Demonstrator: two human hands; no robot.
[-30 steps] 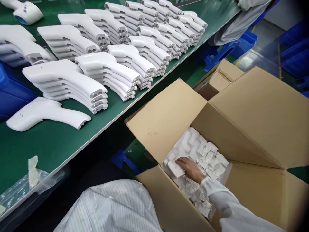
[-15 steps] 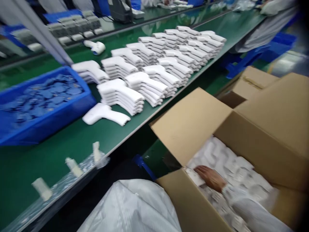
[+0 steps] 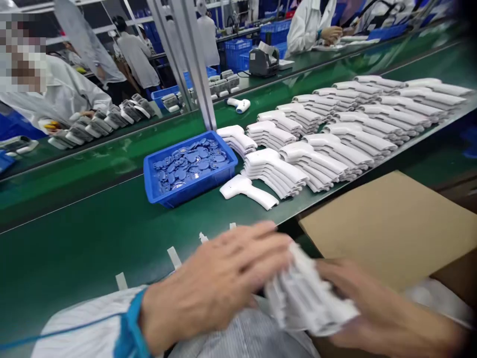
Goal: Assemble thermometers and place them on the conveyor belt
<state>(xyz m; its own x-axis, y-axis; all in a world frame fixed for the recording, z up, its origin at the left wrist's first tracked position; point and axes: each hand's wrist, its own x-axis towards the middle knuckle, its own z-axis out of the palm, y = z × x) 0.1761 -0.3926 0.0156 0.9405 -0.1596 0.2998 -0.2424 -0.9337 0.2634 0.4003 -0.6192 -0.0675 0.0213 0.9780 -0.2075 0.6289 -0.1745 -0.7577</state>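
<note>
My left hand (image 3: 212, 283) and my right hand (image 3: 372, 313) hold a stack of white plastic shells (image 3: 305, 298) between them, just above my lap and beside the open cardboard box (image 3: 395, 223). Both hands are blurred by motion, with fingers wrapped round the stack from either side. On the green bench (image 3: 93, 233) beyond lie many stacks of white pistol-shaped housings (image 3: 328, 144), and a single housing (image 3: 248, 191) lies in front of them.
A blue bin (image 3: 190, 169) of blue parts sits on the bench beside a metal post (image 3: 190, 59). Strips of tape (image 3: 173, 256) hang at the near edge. Other people in white coats (image 3: 63, 94) work across the line, with more parts and a device (image 3: 263, 62).
My right hand has come out of the box with a stack of white shells, my left hand has joined it, and my view has swung up and left along the bench.
</note>
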